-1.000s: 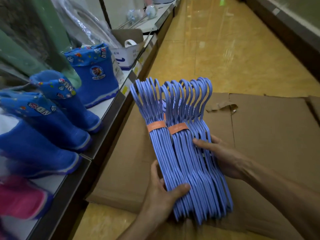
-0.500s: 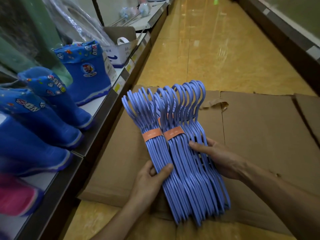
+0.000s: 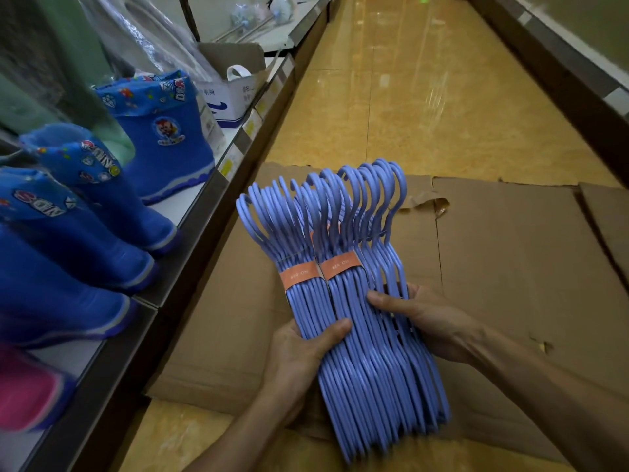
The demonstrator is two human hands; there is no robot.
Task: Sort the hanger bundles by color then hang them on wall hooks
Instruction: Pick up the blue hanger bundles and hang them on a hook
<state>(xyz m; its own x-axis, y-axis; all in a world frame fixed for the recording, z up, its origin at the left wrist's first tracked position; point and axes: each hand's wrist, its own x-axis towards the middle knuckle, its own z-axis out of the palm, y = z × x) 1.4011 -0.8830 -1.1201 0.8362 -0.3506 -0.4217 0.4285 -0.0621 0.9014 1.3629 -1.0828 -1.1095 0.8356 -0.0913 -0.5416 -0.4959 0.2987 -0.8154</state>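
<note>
Both hands clamp the blue hanger bundles [image 3: 343,301] above the flattened cardboard [image 3: 510,267]: left hand [image 3: 299,356] gripping underneath, right hand [image 3: 425,321] gripping their side. Keep hooks aligned, bands together.

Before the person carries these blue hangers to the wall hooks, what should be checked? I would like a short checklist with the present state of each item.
1. Left hand grips the hanger bundles from the left side, thumb across the front: ok.
2. Right hand holds them from the right side, thumb on top: ok.
3. All hangers in the stack are one color, blue: ok.
4. Orange paper bands are in place: ok for two; for the hangers on the right, cannot tell.
5. Hook ends point the same way, away from the person: ok.
6. A wall hook is free and within reach: cannot tell, none is in view.
</note>
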